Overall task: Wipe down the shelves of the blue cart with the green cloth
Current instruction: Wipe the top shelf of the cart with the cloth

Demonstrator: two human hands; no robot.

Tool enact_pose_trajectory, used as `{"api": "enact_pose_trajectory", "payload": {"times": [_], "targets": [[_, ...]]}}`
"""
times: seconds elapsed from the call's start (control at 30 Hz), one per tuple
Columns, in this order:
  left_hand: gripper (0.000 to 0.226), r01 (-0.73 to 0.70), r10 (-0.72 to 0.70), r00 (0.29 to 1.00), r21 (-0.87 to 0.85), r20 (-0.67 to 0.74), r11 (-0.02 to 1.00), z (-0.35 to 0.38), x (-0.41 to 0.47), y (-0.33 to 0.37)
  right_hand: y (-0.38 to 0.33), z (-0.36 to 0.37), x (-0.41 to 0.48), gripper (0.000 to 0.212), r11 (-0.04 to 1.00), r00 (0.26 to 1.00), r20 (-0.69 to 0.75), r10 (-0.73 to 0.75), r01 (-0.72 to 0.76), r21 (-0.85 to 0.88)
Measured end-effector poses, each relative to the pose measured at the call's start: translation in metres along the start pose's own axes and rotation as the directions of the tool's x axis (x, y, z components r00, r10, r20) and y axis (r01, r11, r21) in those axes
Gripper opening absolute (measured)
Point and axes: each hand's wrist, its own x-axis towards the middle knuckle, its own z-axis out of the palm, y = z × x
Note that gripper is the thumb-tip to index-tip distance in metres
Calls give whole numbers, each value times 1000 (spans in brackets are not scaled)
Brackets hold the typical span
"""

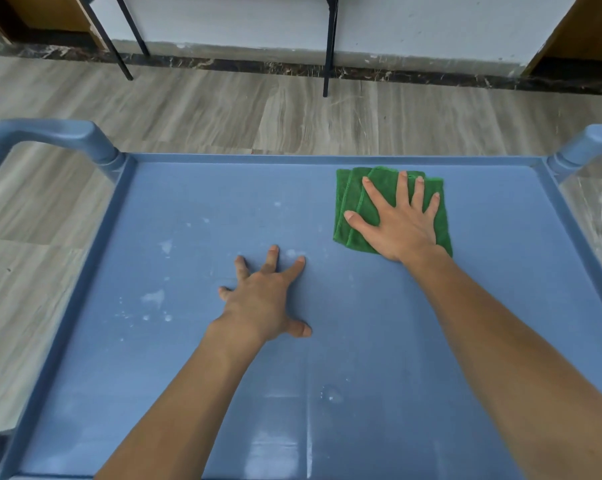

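Observation:
The blue cart's top shelf [195,188] fills most of the view, with white smears and specks on its left and near parts. A folded green cloth [351,202] lies flat near the far right corner of the shelf. My right hand [401,220] presses on the cloth, palm down, fingers spread. My left hand [266,299] rests on the bare shelf near its middle, fingers spread, holding nothing. The lower shelves are hidden under the top one.
Cart handles rise at the far left [57,133] and far right [590,143] corners. Grey wood-look floor lies beyond, with black metal legs [329,64] against a white wall and wooden furniture at both top corners.

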Motion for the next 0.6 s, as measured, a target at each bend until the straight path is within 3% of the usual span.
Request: {"api": "enact_pose_trajectory", "payload": {"times": [0.3,0.6], "targets": [[121,-15,15,1000,4,-20,1000,2,7,-3,-1,14,-99,90,998,998,-21,-66,66,-24],[121,-23,26,999,85,-31,996,1,2,-4,6,22,-258,85,990,990,28,-141,141,-27]]}}
